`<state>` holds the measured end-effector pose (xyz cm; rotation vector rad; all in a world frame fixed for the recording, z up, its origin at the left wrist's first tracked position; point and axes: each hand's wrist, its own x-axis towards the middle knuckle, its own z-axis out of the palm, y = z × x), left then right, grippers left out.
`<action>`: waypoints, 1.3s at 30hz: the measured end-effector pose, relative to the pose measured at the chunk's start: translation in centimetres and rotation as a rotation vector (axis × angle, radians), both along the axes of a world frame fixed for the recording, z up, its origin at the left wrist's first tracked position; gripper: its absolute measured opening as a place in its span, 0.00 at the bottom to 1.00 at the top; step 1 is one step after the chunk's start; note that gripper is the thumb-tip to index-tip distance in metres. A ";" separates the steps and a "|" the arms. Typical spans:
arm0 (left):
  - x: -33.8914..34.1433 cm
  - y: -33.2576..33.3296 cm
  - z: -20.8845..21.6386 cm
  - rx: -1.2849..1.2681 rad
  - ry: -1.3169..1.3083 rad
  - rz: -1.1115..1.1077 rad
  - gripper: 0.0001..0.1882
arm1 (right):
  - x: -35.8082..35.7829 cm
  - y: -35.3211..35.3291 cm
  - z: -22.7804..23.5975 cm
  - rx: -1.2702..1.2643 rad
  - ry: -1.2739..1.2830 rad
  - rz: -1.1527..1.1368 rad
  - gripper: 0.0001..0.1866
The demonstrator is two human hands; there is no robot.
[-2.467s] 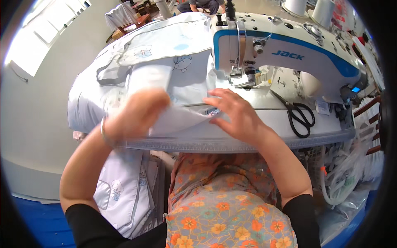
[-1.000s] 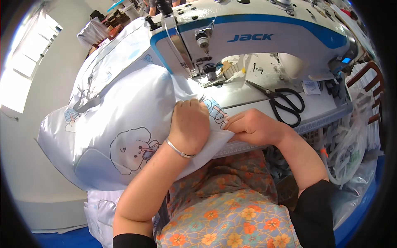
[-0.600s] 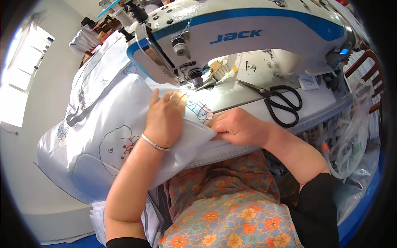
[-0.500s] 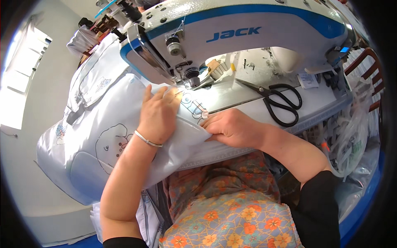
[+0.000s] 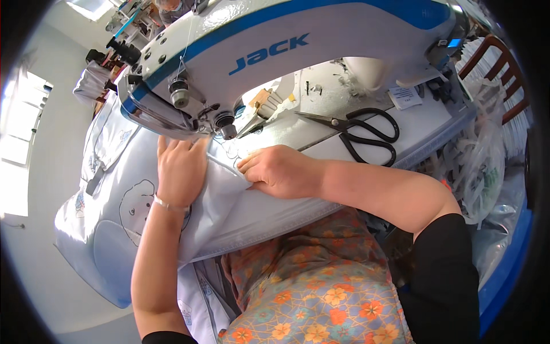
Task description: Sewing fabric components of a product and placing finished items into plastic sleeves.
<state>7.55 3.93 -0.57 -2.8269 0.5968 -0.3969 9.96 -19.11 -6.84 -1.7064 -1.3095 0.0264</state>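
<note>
The bench (image 5: 427,120) carries the sewing machine (image 5: 344,34), whose head overhangs the work; from where I stand, the needle's tip is hard to make out. The white printed cloth (image 5: 137,166) lies on the bench beside that head and spills down at the left, so its weight could drag the edge crooked. The right hand (image 5: 283,172) has its fingers closed in a pinch on the cloth's folded edge; a loose pinch might let the layers slip apart. The left hand (image 5: 182,172) presses flat, fingers a little spread and gripping nothing, perilously near the head: 1 careless push could bring a fingertip under the needle. The scissors (image 5: 339,122) lie near the right forearm, where a sweep could knock them.
</note>
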 end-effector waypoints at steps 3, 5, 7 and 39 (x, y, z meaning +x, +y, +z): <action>-6.1 -0.8 2.0 -0.318 -0.106 -0.030 0.16 | 0.2 -0.2 1.9 -0.219 0.110 -0.032 0.18; -11.4 -1.7 3.2 -0.543 -0.046 -0.072 0.20 | 0.6 1.0 3.8 -0.165 0.315 0.052 0.23; -16.4 -2.7 3.0 -0.764 0.136 -0.113 0.21 | 1.0 3.9 6.0 0.024 0.462 0.175 0.29; -34.1 0.7 -4.6 -2.588 -0.122 0.289 0.23 | -15.2 -4.0 0.5 -0.133 0.389 0.413 0.25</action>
